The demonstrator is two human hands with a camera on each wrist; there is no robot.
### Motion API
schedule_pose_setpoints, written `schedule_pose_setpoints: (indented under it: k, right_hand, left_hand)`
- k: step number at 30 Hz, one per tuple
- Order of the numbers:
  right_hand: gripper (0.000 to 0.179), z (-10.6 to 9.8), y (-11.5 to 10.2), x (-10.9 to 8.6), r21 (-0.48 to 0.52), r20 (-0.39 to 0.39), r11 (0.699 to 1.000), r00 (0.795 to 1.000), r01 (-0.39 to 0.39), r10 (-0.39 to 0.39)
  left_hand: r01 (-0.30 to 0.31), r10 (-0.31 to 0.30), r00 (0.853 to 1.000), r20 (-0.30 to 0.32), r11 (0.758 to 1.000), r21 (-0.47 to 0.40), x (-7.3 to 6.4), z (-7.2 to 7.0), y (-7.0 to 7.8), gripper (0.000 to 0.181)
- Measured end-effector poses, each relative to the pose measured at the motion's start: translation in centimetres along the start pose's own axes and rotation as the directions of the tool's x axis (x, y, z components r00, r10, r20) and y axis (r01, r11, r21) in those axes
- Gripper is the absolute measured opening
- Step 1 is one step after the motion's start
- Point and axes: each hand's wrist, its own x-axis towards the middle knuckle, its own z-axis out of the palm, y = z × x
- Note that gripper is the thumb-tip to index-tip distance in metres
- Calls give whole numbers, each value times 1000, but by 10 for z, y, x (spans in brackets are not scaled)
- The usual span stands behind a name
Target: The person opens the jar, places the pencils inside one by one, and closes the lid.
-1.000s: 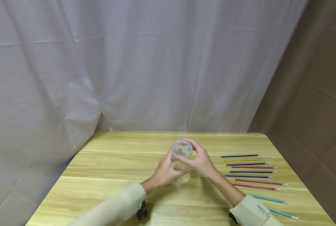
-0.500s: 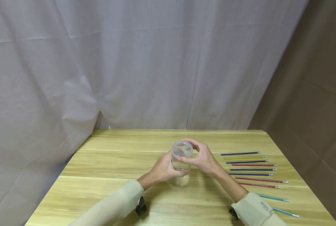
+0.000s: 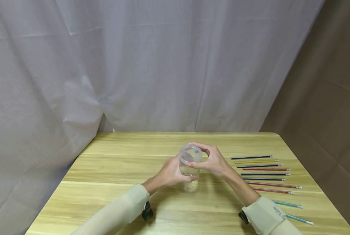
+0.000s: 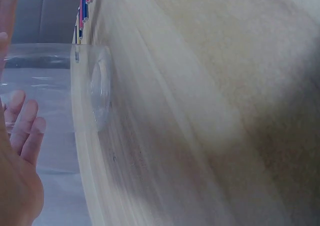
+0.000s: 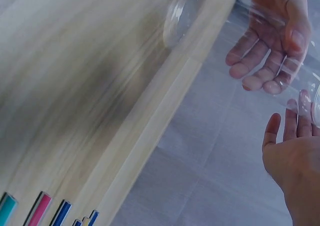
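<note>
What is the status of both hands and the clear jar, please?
Left hand gripping clear jar; right hand around its top. Pencils lying off to the right. Nothing seen blocking the jar.

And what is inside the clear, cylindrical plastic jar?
No contents show in the jar; light wood-grain tabletop shows through its lower wall. In the head view, the left hand and right hand hide parts.

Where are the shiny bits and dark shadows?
Head view: soft shadows on the table; left wrist view: pale glints on the clear jar, dark shadow far right; right wrist view: bright glints on the jar's base, a broad shadow on the table.
</note>
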Motion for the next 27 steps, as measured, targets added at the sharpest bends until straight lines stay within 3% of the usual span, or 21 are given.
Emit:
schedule_pose_setpoints:
  k: [11,17,20,27]
  right_hand:
    - [66,-6,3,3,10,41,1000,999,13,-13]
    - [65,-9,-2,1,35,104,999,995,-8,4]
    - [66,-7,-13,-2,-39,92,999,996,-1,5]
    - [72,2,-33,-5,-245,-35,969,998,40,-50]
  left_hand:
    - [-4,3,999,34,999,46,5,-3,1,84]
    - [-16,14,999,38,998,63,5,-3,1,84]
    - [-29,27,999,33,998,49,4,-3,0,86]
    - [-27,25,999,39,998,58,3,-2,0,90]
